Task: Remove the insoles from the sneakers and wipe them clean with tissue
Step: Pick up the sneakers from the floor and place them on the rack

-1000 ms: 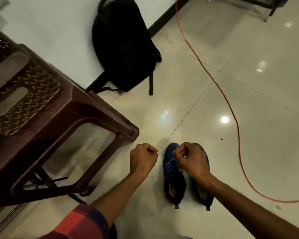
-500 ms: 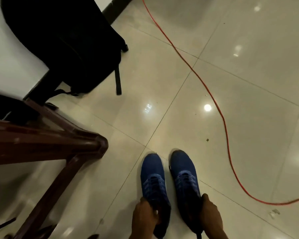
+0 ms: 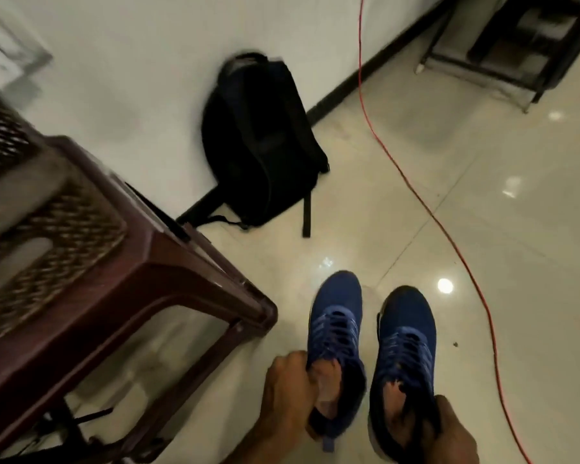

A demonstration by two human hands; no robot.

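Observation:
Two blue sneakers stand side by side on the tiled floor, toes pointing away from me. My left hand (image 3: 288, 393) grips the collar of the left sneaker (image 3: 337, 333), with fingers reaching inside the opening, where a tan insole (image 3: 329, 393) shows. My right hand (image 3: 446, 430) grips the heel and collar of the right sneaker (image 3: 407, 343); a tan insole (image 3: 394, 401) is partly visible inside. No tissue is in view.
A dark brown plastic stool (image 3: 91, 262) stands close on the left. A black backpack (image 3: 265, 142) leans against the white wall. A red cable (image 3: 426, 202) runs across the floor on the right. A dark metal stand (image 3: 516, 48) is at top right.
My hands have moved from pulling the laces above the shoes to gripping each sneaker's collar. The sneakers now stand slightly apart, and the camera view has shifted.

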